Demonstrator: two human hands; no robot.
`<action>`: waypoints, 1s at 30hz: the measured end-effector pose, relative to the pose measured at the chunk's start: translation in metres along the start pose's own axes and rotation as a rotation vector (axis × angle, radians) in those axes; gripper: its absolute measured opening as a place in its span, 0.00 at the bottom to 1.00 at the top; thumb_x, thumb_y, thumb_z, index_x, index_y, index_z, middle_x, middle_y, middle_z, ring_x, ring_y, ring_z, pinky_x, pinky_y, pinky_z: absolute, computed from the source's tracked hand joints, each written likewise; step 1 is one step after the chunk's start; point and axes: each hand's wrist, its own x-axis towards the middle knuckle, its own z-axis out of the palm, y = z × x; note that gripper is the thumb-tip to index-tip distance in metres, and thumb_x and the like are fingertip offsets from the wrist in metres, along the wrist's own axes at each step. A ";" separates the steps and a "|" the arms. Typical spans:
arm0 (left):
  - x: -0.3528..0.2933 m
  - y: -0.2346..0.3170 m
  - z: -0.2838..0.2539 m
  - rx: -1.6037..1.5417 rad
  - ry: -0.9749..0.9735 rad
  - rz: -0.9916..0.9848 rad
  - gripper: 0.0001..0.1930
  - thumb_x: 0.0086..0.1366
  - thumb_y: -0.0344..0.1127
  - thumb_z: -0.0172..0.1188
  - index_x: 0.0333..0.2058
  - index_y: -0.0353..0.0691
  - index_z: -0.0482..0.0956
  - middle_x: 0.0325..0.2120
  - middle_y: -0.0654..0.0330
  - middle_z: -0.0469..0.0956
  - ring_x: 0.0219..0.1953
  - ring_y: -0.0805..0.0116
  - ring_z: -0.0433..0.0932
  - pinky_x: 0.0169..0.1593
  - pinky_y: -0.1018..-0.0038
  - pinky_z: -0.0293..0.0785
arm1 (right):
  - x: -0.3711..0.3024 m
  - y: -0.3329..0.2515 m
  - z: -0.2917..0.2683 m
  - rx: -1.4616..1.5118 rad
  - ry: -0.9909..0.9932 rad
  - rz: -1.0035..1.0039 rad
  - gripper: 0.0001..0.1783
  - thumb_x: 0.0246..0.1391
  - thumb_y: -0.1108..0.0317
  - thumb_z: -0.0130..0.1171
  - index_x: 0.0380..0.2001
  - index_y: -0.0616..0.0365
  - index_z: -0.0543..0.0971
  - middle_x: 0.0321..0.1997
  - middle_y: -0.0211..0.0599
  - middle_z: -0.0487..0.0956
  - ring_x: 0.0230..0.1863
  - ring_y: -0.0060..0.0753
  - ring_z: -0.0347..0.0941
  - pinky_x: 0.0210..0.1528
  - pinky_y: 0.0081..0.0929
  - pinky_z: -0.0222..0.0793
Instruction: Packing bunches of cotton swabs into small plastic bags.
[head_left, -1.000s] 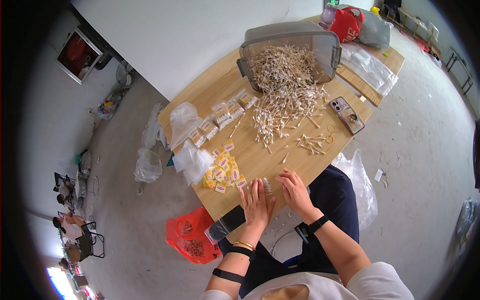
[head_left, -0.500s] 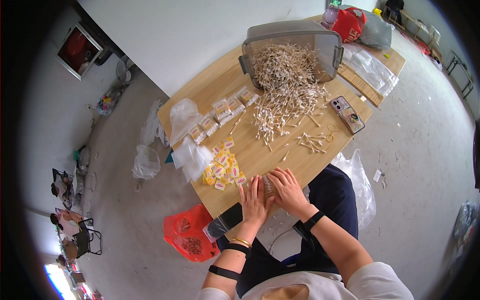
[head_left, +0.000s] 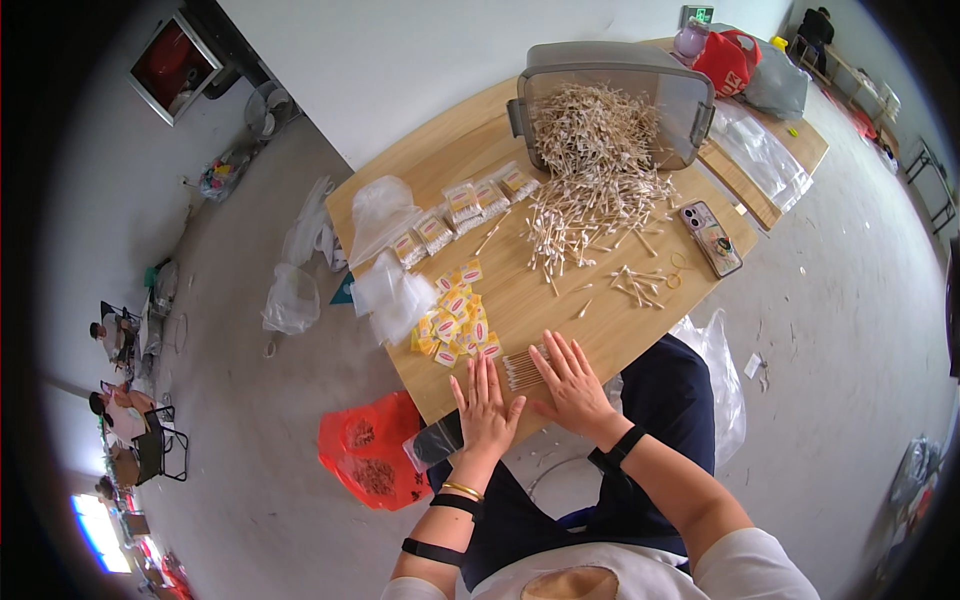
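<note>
A small row of cotton swabs (head_left: pixel 522 370) lies flat at the near edge of the wooden table (head_left: pixel 610 330). My left hand (head_left: pixel 487 405) rests flat beside the row's left end, fingers spread. My right hand (head_left: pixel 570 383) lies flat at its right end, fingers apart and touching the swabs. Neither hand grips anything. A big heap of cotton swabs (head_left: pixel 590 190) spills from a tipped grey plastic bin (head_left: pixel 610 100) at the far side. Small yellow packets (head_left: pixel 452 312) sit just left of my hands.
A phone (head_left: pixel 711 238) and rubber bands (head_left: pixel 676 270) lie at the right near loose swabs (head_left: pixel 635 285). Filled clear packets (head_left: pixel 460 205) and empty clear bags (head_left: pixel 385 260) are at the left. A red bag (head_left: pixel 370 450) sits on the floor. People sit far left.
Both hands have flattened and spread over the small row of swabs, which was gathered between them a moment ago.
</note>
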 end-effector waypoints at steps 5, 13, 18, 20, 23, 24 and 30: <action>0.005 0.007 0.003 0.023 -0.012 -0.005 0.50 0.71 0.72 0.25 0.72 0.28 0.47 0.75 0.47 0.45 0.77 0.50 0.40 0.75 0.45 0.26 | 0.006 -0.004 0.006 -0.005 0.059 0.064 0.51 0.54 0.44 0.62 0.74 0.56 0.55 0.78 0.55 0.51 0.80 0.50 0.42 0.80 0.47 0.37; 0.003 0.008 0.008 0.008 0.068 -0.012 0.46 0.71 0.64 0.43 0.73 0.31 0.45 0.75 0.50 0.45 0.77 0.49 0.41 0.75 0.43 0.29 | 0.021 0.004 -0.004 0.116 0.088 -0.008 0.28 0.58 0.57 0.60 0.61 0.51 0.74 0.68 0.47 0.66 0.74 0.52 0.54 0.78 0.50 0.44; 0.002 0.009 0.006 0.029 0.072 -0.002 0.43 0.68 0.58 0.54 0.70 0.34 0.53 0.73 0.52 0.50 0.76 0.51 0.46 0.75 0.43 0.35 | 0.034 0.003 -0.006 0.186 0.151 -0.033 0.17 0.55 0.66 0.61 0.50 0.53 0.80 0.60 0.44 0.72 0.69 0.52 0.61 0.74 0.49 0.52; 0.002 0.009 0.004 -0.007 0.081 -0.021 0.41 0.66 0.53 0.59 0.69 0.35 0.56 0.72 0.52 0.52 0.75 0.52 0.48 0.75 0.43 0.37 | 0.031 0.003 -0.007 0.224 0.159 -0.025 0.15 0.54 0.69 0.62 0.46 0.53 0.82 0.59 0.44 0.73 0.68 0.51 0.63 0.72 0.48 0.56; 0.003 0.004 0.004 -0.205 0.193 -0.021 0.37 0.60 0.43 0.64 0.66 0.39 0.60 0.68 0.53 0.58 0.74 0.52 0.53 0.75 0.42 0.41 | 0.016 0.009 -0.010 0.281 0.126 -0.003 0.13 0.51 0.73 0.62 0.41 0.54 0.84 0.57 0.43 0.74 0.65 0.50 0.65 0.67 0.46 0.62; 0.003 0.002 0.003 -0.246 0.212 -0.014 0.36 0.57 0.39 0.63 0.64 0.41 0.62 0.66 0.53 0.60 0.72 0.52 0.54 0.75 0.42 0.42 | 0.012 0.009 -0.015 0.263 0.099 -0.044 0.13 0.50 0.73 0.62 0.41 0.53 0.84 0.56 0.43 0.74 0.64 0.50 0.66 0.66 0.46 0.63; 0.002 0.002 0.003 -0.285 0.247 -0.001 0.35 0.53 0.33 0.62 0.61 0.43 0.64 0.64 0.54 0.63 0.70 0.51 0.58 0.75 0.43 0.44 | 0.000 0.001 -0.018 0.208 0.063 -0.120 0.18 0.48 0.73 0.62 0.45 0.49 0.85 0.57 0.41 0.74 0.64 0.50 0.66 0.65 0.46 0.64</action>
